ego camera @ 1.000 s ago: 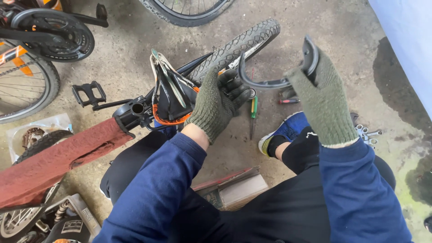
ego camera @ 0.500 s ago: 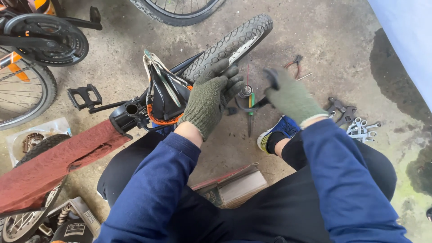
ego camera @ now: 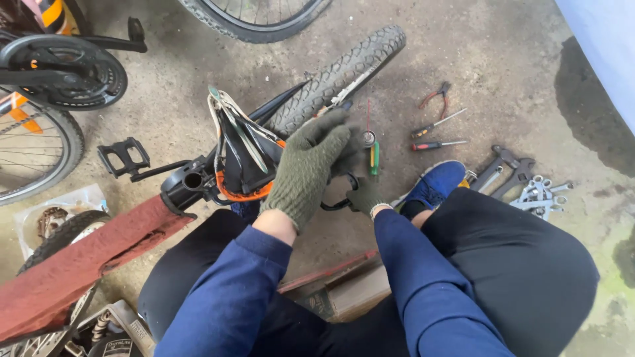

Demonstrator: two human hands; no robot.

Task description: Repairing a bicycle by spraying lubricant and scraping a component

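left hand (ego camera: 307, 168), in a green knit glove, is spread flat with fingers extended over the lower end of the knobby tyre (ego camera: 337, 76), palm pressed toward the wheel where it meets the bike frame (ego camera: 192, 180); the open flat hold looks suited to steadying the wheel rather than gripping it. right hand (ego camera: 364, 196), also gloved, sits lower and is mostly hidden behind the left; it appears curled around a dark curved piece (ego camera: 336, 203) just under the tyre, but i cannot tell how tightly it closes. the tyre runs diagonally up to the right from the hands, resting on the concrete floor (ego camera: 489, 59). the bike lies on its side, so the pedal (ego camera: 122, 157) sticks up and the wheel is reachable from a seated position. a green-handled screwdriver (ego camera: 374, 157) lies just beside the hands, close enough to grab. further right, apart from the work: red pliers (ego camera: 434, 97), two more screwdrivers (ego camera: 436, 134), a cluster of wrenches (ego camera: 529, 188). blue shoe (ego camera: 433, 185) is planted near the right hand.
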